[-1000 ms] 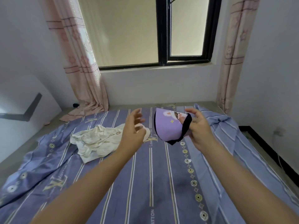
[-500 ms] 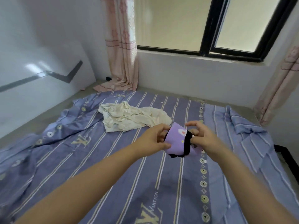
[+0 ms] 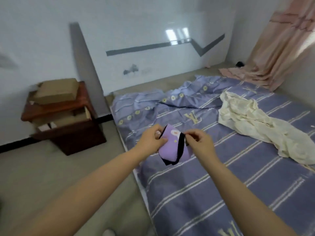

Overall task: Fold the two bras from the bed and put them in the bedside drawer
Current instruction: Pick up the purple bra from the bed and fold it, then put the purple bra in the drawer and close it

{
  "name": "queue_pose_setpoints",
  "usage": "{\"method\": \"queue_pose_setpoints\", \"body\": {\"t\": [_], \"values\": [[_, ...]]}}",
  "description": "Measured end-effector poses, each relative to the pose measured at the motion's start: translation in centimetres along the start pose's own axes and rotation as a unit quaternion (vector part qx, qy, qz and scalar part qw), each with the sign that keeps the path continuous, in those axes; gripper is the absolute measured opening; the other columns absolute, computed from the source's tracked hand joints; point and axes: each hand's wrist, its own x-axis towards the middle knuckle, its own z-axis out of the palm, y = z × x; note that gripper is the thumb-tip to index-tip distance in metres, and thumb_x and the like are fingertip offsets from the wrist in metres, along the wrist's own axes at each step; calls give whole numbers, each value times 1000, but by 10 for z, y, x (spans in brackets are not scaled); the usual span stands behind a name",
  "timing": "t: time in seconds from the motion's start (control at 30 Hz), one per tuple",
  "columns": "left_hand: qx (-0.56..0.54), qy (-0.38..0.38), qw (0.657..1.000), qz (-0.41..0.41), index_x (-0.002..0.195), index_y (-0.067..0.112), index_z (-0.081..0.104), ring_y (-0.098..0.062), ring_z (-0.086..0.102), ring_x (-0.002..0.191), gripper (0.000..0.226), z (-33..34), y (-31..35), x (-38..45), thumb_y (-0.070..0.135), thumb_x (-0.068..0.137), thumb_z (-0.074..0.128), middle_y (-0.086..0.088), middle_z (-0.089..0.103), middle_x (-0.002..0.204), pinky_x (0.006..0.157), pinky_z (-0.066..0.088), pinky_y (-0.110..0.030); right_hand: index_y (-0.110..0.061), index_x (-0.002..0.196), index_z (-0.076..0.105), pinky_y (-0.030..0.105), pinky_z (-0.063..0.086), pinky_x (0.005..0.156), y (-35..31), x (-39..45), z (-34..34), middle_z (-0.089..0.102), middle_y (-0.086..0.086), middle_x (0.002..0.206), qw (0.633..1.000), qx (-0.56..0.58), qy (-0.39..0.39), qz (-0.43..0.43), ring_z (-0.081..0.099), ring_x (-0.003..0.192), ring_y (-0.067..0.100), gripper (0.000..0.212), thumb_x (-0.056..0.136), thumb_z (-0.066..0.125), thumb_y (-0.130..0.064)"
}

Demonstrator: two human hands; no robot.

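Observation:
A folded purple bra (image 3: 170, 147) with black trim hangs in the air over the left edge of the bed (image 3: 221, 176). My left hand (image 3: 150, 142) pinches its left side and my right hand (image 3: 198, 143) pinches its right side by the black strap. A cream garment (image 3: 252, 123) lies crumpled on the bed at the right; whether it is the second bra I cannot tell. The dark wooden bedside table (image 3: 68, 126) stands on the floor to the left, its drawer (image 3: 63, 122) pulled open.
A brown cardboard box (image 3: 56, 91) rests on top of the bedside table. A white headboard panel (image 3: 153, 48) leans along the wall behind the bed. Pink curtains (image 3: 281, 48) hang down to the floor at the far right. Grey floor lies between me and the table.
The view has swung left from the window to the bedside table. My left hand, open a second ago, now holds the purple bra together with the right hand.

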Motion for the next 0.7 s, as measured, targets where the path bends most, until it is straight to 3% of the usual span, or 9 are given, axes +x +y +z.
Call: {"method": "queue_pose_setpoints", "body": {"t": [0.1, 0.23, 0.33, 0.43, 0.53, 0.6, 0.7], "values": [[2, 76, 997, -17, 61, 23, 35, -15, 32, 53, 38, -97, -47, 3, -4, 83, 52, 0, 33, 56, 46, 31, -25, -2, 84, 63, 2, 42, 49, -15, 37, 106, 59, -4, 65, 998, 27, -62, 8, 56, 50, -5, 14, 83, 52, 6], [-66, 176, 981, -49, 66, 20, 37, -19, 40, 55, 32, -223, -106, 10, -2, 87, 49, -11, 44, 67, 38, 37, -20, -1, 101, 57, 7, 47, 49, -36, 83, 240, 57, 1, 73, 985, 64, -156, 48, 57, 59, 3, 18, 84, 53, 3], [-96, 229, 965, -79, 68, 21, 37, -17, 46, 57, 31, -302, -146, 13, 2, 89, 49, -14, 51, 76, 35, 39, -14, 0, 100, 59, 12, 48, 50, -51, 107, 333, 60, 3, 72, 969, 33, -239, 60, 56, 47, -4, 17, 84, 55, 1], [-112, 268, 950, -118, 70, 23, 35, -13, 47, 59, 30, -361, -191, 27, 6, 88, 52, -8, 49, 75, 36, 43, -14, 3, 94, 61, 12, 47, 49, -58, 131, 416, 60, 7, 73, 959, -4, -275, 66, 57, 55, 6, 12, 84, 55, -2], [-141, 298, 926, -184, 98, 14, 40, -16, 52, 71, 16, -404, -234, 50, 12, 88, 54, -8, 50, 92, 56, 49, -29, 2, 92, 62, 15, 49, 53, -52, 168, 483, 62, 13, 81, 956, -30, -279, 88, 57, 69, 19, 12, 84, 54, -2], [-128, 307, 911, -242, 122, 8, 33, -20, 52, 84, 41, -434, -270, 68, 16, 88, 54, -7, 51, 102, 67, 44, -31, 5, 93, 62, 13, 49, 51, -39, 202, 532, 61, 14, 82, 950, -38, -287, 119, 56, 66, 19, 13, 85, 53, -1], [-50, 310, 892, -325, 129, 7, 35, -28, 53, 104, 47, -480, -324, 91, 13, 86, 54, -13, 53, 119, 83, 43, -32, 2, 98, 60, 21, 53, 57, -13, 252, 605, 61, 13, 88, 939, -31, -291, 181, 57, 68, 15, 16, 86, 50, -1]]}}
